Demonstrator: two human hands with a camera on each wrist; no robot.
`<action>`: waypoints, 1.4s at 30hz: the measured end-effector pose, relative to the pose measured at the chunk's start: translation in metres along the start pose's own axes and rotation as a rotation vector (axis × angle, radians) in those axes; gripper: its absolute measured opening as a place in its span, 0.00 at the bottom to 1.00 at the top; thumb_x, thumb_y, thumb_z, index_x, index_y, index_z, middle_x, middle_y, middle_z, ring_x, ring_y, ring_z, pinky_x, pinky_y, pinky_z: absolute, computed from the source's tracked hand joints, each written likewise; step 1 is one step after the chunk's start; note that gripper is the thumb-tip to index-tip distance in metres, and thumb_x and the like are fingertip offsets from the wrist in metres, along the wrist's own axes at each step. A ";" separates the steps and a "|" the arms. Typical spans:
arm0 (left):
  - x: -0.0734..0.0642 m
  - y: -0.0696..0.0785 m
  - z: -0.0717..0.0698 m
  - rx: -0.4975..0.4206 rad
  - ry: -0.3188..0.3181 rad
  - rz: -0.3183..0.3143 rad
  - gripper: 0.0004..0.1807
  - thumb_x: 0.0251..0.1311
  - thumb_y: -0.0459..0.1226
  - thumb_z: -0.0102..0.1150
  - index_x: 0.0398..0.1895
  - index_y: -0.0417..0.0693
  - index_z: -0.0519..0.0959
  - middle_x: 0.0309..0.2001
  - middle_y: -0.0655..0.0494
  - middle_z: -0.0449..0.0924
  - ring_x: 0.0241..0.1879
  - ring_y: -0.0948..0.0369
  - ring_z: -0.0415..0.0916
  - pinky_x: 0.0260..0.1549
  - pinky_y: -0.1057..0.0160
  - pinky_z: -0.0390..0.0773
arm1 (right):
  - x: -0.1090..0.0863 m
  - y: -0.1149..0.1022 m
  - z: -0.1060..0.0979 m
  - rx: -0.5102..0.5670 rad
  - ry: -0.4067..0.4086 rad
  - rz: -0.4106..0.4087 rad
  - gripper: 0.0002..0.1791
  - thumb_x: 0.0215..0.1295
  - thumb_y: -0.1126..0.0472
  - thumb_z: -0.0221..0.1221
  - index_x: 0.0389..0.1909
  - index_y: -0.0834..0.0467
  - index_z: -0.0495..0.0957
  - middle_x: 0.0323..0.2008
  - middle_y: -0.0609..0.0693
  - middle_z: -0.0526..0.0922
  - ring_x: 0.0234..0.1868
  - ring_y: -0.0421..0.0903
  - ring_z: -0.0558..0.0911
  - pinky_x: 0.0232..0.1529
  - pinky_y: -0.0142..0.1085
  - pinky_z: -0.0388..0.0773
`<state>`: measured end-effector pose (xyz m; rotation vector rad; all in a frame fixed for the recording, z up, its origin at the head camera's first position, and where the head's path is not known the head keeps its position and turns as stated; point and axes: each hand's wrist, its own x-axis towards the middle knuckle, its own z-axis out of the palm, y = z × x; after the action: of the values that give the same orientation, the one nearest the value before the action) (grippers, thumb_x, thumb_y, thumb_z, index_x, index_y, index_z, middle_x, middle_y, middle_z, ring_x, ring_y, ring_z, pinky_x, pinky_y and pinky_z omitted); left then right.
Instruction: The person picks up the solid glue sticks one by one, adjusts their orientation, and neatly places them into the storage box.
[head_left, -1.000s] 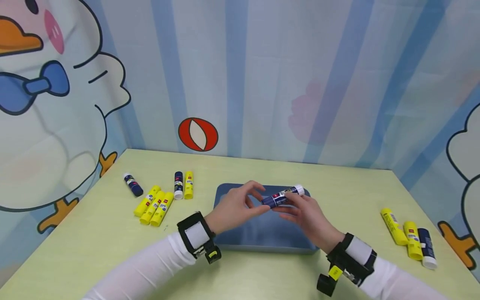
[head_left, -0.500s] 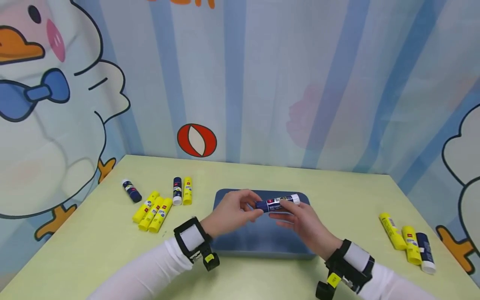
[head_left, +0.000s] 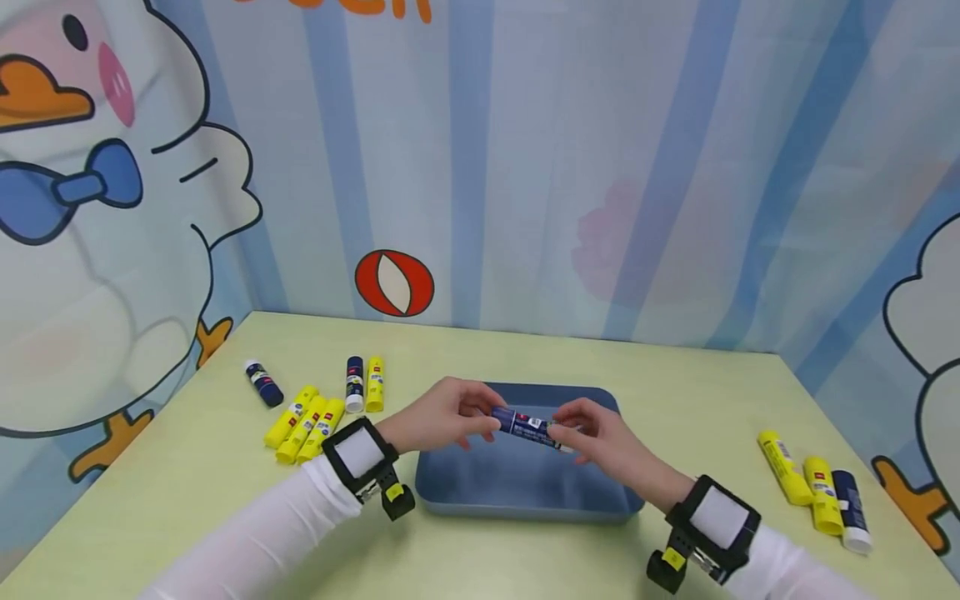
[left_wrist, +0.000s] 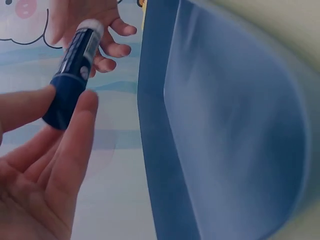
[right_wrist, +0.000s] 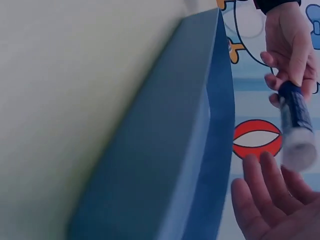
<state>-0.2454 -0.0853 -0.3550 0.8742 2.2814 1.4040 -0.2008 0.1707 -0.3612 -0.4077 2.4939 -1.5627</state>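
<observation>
My left hand (head_left: 447,414) pinches a navy glue stick (head_left: 527,426) by its dark end, between thumb and fingertips, above the blue tray (head_left: 517,510). In the left wrist view the glue stick (left_wrist: 75,70) slants away, its white cap toward the other hand. My right hand (head_left: 611,442) is at the capped end, and its thumb overlaps the stick in the head view. From the right wrist, the fingers of the right hand (right_wrist: 272,200) look spread and loosely extended below the white cap (right_wrist: 300,149), with a gap between them and the stick.
On the left of the table (head_left: 187,500) lie several yellow glue sticks (head_left: 300,433) and two navy ones, one navy stick (head_left: 263,383) apart from the rest. At the right lie two yellow sticks (head_left: 783,467) and a navy stick (head_left: 850,508). A printed curtain (head_left: 525,167) hangs behind.
The glue stick has swung from cap-end up to cap-end slightly down and shifted a little left with my left hand. My right fingers have opened away from it.
</observation>
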 end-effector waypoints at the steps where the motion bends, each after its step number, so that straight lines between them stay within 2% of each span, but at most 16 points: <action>1: 0.000 0.000 -0.001 0.025 -0.017 0.003 0.13 0.65 0.33 0.60 0.51 0.37 0.78 0.40 0.42 0.83 0.38 0.46 0.82 0.28 0.60 0.82 | 0.001 -0.002 -0.001 -0.032 -0.017 -0.013 0.23 0.69 0.53 0.59 0.53 0.67 0.72 0.45 0.57 0.80 0.40 0.50 0.82 0.40 0.45 0.80; 6: 0.001 0.003 -0.002 0.117 -0.100 -0.006 0.13 0.65 0.33 0.60 0.51 0.38 0.79 0.38 0.47 0.84 0.37 0.49 0.83 0.27 0.62 0.81 | 0.005 -0.010 -0.001 -0.194 -0.111 -0.093 0.18 0.66 0.53 0.62 0.47 0.63 0.77 0.40 0.51 0.81 0.38 0.47 0.80 0.37 0.41 0.79; 11: -0.001 0.005 -0.001 0.130 -0.133 -0.010 0.13 0.65 0.34 0.60 0.51 0.38 0.79 0.36 0.46 0.84 0.37 0.49 0.83 0.27 0.58 0.81 | 0.006 -0.012 0.007 -0.339 -0.178 -0.141 0.13 0.63 0.52 0.64 0.38 0.57 0.78 0.30 0.45 0.79 0.30 0.45 0.79 0.26 0.36 0.77; 17: -0.004 0.007 0.000 0.132 -0.138 -0.020 0.12 0.65 0.33 0.59 0.50 0.39 0.80 0.36 0.47 0.85 0.35 0.50 0.83 0.27 0.57 0.82 | 0.003 -0.014 0.015 -0.491 -0.160 -0.168 0.11 0.62 0.51 0.65 0.34 0.53 0.77 0.22 0.41 0.76 0.20 0.39 0.75 0.19 0.33 0.72; 25: -0.002 0.001 -0.001 0.116 -0.136 -0.031 0.12 0.66 0.35 0.59 0.52 0.43 0.78 0.39 0.52 0.83 0.35 0.50 0.83 0.25 0.60 0.81 | 0.003 -0.016 0.015 -0.592 -0.152 -0.206 0.10 0.64 0.50 0.63 0.31 0.50 0.76 0.20 0.38 0.75 0.17 0.36 0.73 0.17 0.32 0.69; 27: -0.003 -0.001 -0.002 0.119 -0.114 -0.030 0.14 0.66 0.36 0.59 0.53 0.44 0.76 0.40 0.54 0.82 0.34 0.51 0.83 0.26 0.59 0.81 | 0.004 -0.017 0.014 -0.602 -0.152 -0.216 0.10 0.64 0.50 0.63 0.30 0.50 0.76 0.20 0.38 0.75 0.16 0.36 0.73 0.17 0.32 0.68; 29: -0.005 -0.005 -0.006 0.173 -0.063 -0.012 0.15 0.66 0.37 0.59 0.54 0.43 0.76 0.42 0.54 0.82 0.32 0.54 0.83 0.28 0.61 0.81 | 0.005 -0.018 0.013 -0.603 -0.150 -0.211 0.10 0.64 0.51 0.63 0.30 0.51 0.76 0.21 0.38 0.75 0.17 0.36 0.73 0.17 0.32 0.69; 33: -0.015 -0.017 -0.019 0.512 0.139 0.068 0.16 0.65 0.39 0.61 0.53 0.44 0.76 0.41 0.55 0.82 0.29 0.62 0.78 0.28 0.67 0.78 | 0.009 -0.019 0.008 -0.571 -0.152 -0.184 0.11 0.65 0.51 0.61 0.32 0.55 0.76 0.24 0.41 0.76 0.20 0.38 0.73 0.21 0.32 0.70; 35: -0.021 -0.023 -0.026 0.691 0.253 0.060 0.14 0.64 0.39 0.62 0.50 0.44 0.77 0.38 0.55 0.82 0.26 0.64 0.74 0.24 0.68 0.75 | 0.012 -0.018 0.006 -0.540 -0.152 -0.149 0.12 0.66 0.52 0.61 0.32 0.57 0.77 0.25 0.43 0.76 0.21 0.39 0.73 0.23 0.33 0.71; 36: -0.024 -0.027 -0.029 0.750 0.294 0.040 0.14 0.63 0.40 0.62 0.48 0.44 0.77 0.36 0.55 0.81 0.25 0.64 0.73 0.22 0.68 0.73 | 0.013 -0.018 0.005 -0.527 -0.154 -0.125 0.12 0.66 0.52 0.61 0.32 0.58 0.77 0.25 0.44 0.76 0.21 0.39 0.73 0.23 0.34 0.71; 38: -0.027 -0.035 -0.033 0.770 0.336 -0.039 0.14 0.64 0.41 0.62 0.46 0.44 0.75 0.31 0.55 0.80 0.21 0.63 0.71 0.19 0.67 0.71 | 0.016 -0.016 0.003 -0.484 -0.160 -0.062 0.12 0.67 0.54 0.60 0.31 0.59 0.77 0.24 0.46 0.76 0.21 0.40 0.74 0.24 0.35 0.74; 39: -0.028 -0.038 -0.035 0.751 0.341 -0.091 0.14 0.64 0.42 0.61 0.46 0.43 0.74 0.29 0.55 0.79 0.20 0.63 0.70 0.18 0.66 0.71 | 0.017 -0.015 0.002 -0.456 -0.162 -0.023 0.12 0.67 0.55 0.60 0.31 0.59 0.77 0.23 0.47 0.76 0.21 0.41 0.75 0.25 0.37 0.75; 42: -0.029 -0.046 -0.038 0.559 0.301 -0.286 0.16 0.67 0.46 0.57 0.44 0.43 0.72 0.24 0.54 0.78 0.18 0.60 0.74 0.19 0.64 0.71 | 0.022 -0.012 0.002 -0.341 -0.163 0.100 0.13 0.68 0.56 0.59 0.30 0.61 0.77 0.23 0.50 0.77 0.21 0.43 0.78 0.27 0.40 0.80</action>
<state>-0.2592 -0.1451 -0.3793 0.4579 2.9570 0.8254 -0.2191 0.1571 -0.3516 -0.4286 2.6056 -1.0231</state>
